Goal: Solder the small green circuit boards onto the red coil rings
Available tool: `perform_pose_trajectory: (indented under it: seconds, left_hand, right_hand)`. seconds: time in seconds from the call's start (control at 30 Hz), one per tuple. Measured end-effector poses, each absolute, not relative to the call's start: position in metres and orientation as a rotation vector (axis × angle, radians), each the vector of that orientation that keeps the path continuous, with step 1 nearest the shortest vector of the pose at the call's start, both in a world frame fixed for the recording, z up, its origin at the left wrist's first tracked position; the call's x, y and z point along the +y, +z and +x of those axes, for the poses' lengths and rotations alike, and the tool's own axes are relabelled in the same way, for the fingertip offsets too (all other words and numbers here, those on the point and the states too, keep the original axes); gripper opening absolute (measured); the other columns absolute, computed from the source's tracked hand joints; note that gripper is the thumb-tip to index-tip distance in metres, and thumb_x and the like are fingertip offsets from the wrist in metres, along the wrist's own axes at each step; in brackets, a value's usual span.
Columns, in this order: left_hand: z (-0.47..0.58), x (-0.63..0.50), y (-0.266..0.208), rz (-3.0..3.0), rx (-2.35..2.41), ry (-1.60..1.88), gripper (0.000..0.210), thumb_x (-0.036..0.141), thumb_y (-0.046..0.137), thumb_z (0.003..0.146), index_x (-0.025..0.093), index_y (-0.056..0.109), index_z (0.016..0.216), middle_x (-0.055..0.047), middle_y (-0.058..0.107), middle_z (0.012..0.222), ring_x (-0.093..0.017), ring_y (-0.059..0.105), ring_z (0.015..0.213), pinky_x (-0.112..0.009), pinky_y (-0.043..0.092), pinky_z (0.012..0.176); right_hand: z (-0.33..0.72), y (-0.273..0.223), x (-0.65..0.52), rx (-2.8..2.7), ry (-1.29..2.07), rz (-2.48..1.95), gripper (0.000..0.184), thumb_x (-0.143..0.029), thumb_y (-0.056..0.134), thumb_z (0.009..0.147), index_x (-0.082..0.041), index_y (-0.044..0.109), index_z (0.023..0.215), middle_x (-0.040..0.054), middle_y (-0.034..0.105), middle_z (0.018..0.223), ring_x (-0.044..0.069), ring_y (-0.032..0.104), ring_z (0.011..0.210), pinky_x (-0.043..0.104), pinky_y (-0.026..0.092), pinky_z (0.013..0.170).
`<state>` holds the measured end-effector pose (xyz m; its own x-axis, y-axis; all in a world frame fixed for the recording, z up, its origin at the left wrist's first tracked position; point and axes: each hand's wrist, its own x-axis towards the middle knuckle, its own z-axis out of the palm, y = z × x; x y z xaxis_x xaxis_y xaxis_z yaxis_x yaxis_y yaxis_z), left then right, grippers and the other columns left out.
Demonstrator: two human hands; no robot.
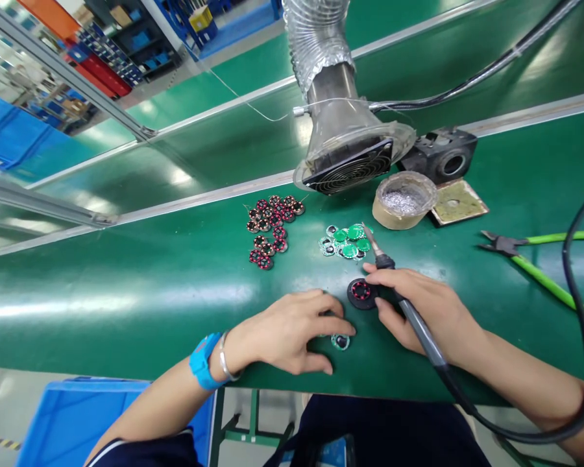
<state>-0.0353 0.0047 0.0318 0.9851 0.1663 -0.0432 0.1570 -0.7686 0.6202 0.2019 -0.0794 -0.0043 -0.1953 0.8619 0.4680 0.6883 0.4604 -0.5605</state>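
My right hand [423, 311] holds a soldering iron [421, 327], its tip pointing up and away from me. The same hand's fingertips rest at the edge of a round black base [354, 301], which has a red and black ring-shaped coil [361, 290] in its middle. My left hand [296, 331] is low over the bench with fingers apart, beside a small round circuit board [340, 341] partly under the fingers. A pile of green and white round circuit boards [350, 241] lies just beyond. To its left are several copper and red coils [272, 227] in a cluster.
A fume extractor hood [350, 143] hangs over the back of the bench. Near it stand a tub of silvery scraps [403, 200], a black iron holder [442, 155] and a sponge tray [460, 201]. Green-handled cutters [540, 259] lie right, near the iron's cable [577, 285].
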Motion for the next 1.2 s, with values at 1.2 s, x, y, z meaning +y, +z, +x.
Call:
perform_pose_trajectory:
  seconds: [1.2]
  left_hand:
    - [-0.008,-0.012,0.010,2.304,0.798,0.448,0.036,0.027,0.073,0.080,0.018,0.052,0.108,-0.003,0.066,0.093,-0.015,0.061,0.079,-0.028,0.054,0.068]
  right_hand:
    - [0.195,-0.001,-0.064,-2.205,0.197,-1.222,0.024,-0.014,0.042,0.090,-0.018,0.048,0.113,0.0003,0.054,0.075,0.015,0.050,0.067,0.025,0.045,0.060]
